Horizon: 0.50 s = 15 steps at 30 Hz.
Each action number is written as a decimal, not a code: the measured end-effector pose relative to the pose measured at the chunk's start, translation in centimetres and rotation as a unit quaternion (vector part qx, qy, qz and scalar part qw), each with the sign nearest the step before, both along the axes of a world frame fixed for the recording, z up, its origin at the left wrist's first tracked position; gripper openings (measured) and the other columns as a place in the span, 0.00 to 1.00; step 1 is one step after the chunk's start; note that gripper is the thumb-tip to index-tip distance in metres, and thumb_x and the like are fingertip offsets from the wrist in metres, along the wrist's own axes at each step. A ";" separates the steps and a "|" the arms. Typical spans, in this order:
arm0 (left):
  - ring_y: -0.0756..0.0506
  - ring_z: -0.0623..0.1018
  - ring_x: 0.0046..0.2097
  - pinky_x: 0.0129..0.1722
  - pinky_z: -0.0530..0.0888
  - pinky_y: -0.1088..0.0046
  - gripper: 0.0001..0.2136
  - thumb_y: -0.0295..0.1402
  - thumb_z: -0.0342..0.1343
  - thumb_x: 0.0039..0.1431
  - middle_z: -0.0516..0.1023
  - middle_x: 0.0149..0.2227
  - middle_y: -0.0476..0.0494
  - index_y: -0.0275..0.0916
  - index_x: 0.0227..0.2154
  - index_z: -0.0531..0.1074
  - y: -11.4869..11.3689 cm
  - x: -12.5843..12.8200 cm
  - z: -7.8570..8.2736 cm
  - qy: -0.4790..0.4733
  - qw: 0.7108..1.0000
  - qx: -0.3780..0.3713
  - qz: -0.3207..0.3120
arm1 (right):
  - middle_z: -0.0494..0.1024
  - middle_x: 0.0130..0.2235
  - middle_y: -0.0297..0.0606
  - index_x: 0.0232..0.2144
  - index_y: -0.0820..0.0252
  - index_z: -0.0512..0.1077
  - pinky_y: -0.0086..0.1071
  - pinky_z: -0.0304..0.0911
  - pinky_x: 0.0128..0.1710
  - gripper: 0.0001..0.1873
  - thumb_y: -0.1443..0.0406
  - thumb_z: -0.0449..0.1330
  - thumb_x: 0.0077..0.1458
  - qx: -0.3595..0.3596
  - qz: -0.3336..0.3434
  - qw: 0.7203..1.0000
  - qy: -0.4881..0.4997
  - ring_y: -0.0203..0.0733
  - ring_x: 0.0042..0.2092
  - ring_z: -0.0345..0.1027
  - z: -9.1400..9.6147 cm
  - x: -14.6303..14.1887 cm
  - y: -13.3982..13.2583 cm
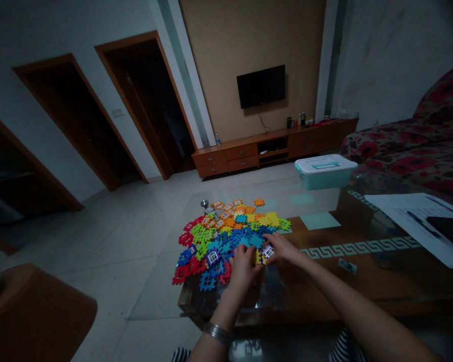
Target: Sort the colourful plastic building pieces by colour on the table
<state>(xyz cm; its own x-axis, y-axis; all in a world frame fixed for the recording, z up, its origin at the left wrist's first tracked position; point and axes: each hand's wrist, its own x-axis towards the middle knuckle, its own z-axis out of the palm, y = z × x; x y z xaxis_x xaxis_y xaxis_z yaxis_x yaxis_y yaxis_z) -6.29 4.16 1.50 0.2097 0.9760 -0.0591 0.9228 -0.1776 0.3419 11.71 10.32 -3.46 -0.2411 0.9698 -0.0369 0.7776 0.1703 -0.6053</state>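
A pile of colourful interlocking plastic tiles (202,234) lies on the glass-topped coffee table, in red, green, blue, yellow and orange. My left hand (242,266) rests at the near edge of the pile, fingers curved over light blue tiles and thumb held apart; I see nothing gripped in it. To its right, my right hand (282,248) has its fingers around a purple tile with a white window (268,251). A yellow tile (257,258) shows between the two hands. Another purple window tile (213,257) lies left of my left hand.
The coffee table (320,276) has a patterned glass top. A teal storage box with a white lid (324,173) stands at its far right. Papers (419,221) with a pen and a dark object lie on the right. A small metal item (204,203) is behind the pile. A brown seat (38,311) is at left.
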 end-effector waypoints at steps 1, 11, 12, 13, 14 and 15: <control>0.37 0.66 0.57 0.52 0.63 0.60 0.24 0.36 0.59 0.54 0.67 0.54 0.41 0.46 0.55 0.68 0.1 0.0 -0.2 -0.007 1.000 -0.001 0.011 | 0.73 0.52 0.50 0.58 0.61 0.67 0.43 0.61 0.52 0.46 0.68 0.72 0.32 -0.003 -0.008 1.000 0.016 0.57 0.54 0.66 -0.1 0.0 0.2; 0.41 0.68 0.54 0.51 0.65 0.65 0.19 0.30 0.61 0.51 0.67 0.48 0.42 0.42 0.48 0.71 2.0 -1.3 0.3 -0.093 0.989 0.082 0.079 | 0.80 0.40 0.42 0.40 0.60 0.77 0.37 0.68 0.43 0.15 0.69 0.63 0.46 0.000 -0.062 0.978 0.197 0.45 0.41 0.74 0.7 -3.5 0.9; 0.41 0.69 0.53 0.51 0.65 0.65 0.19 0.30 0.60 0.52 0.67 0.48 0.42 0.42 0.48 0.71 2.3 -2.0 0.6 -0.100 0.985 0.102 0.097 | 0.80 0.41 0.42 0.41 0.60 0.77 0.37 0.68 0.43 0.16 0.70 0.62 0.46 -0.002 -0.069 0.974 0.217 0.45 0.41 0.74 0.9 -4.1 1.1; 0.41 0.69 0.53 0.51 0.66 0.65 0.18 0.29 0.60 0.52 0.67 0.47 0.42 0.42 0.48 0.71 2.7 -2.8 0.9 -0.105 0.980 0.122 0.117 | 0.80 0.42 0.42 0.42 0.60 0.77 0.37 0.69 0.43 0.17 0.70 0.61 0.47 -0.007 -0.074 0.968 0.238 0.45 0.42 0.74 1.1 -4.8 1.2; 0.41 0.69 0.52 0.51 0.66 0.65 0.18 0.29 0.60 0.53 0.68 0.47 0.42 0.42 0.48 0.71 3.1 -3.7 1.1 -0.107 0.975 0.141 0.136 | 0.80 0.44 0.42 0.43 0.59 0.76 0.37 0.69 0.43 0.18 0.70 0.60 0.48 -0.013 -0.078 0.963 0.259 0.45 0.42 0.74 1.2 -5.4 1.4; 0.41 0.69 0.52 0.51 0.66 0.65 0.17 0.29 0.59 0.53 0.68 0.47 0.43 0.42 0.48 0.71 3.3 -4.8 1.3 -0.105 0.970 0.155 0.155 | 0.79 0.45 0.43 0.45 0.59 0.76 0.37 0.70 0.43 0.19 0.71 0.59 0.48 -0.019 -0.081 0.958 0.275 0.45 0.43 0.74 1.4 -6.0 1.5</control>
<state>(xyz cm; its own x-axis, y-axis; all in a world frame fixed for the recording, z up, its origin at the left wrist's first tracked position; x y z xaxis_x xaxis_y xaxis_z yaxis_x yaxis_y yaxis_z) -11.04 7.48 2.76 -0.1209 0.9582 0.2593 0.8636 -0.0272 0.5034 5.69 11.78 -2.06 -0.0802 0.9966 0.0165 0.3530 0.0439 -0.9346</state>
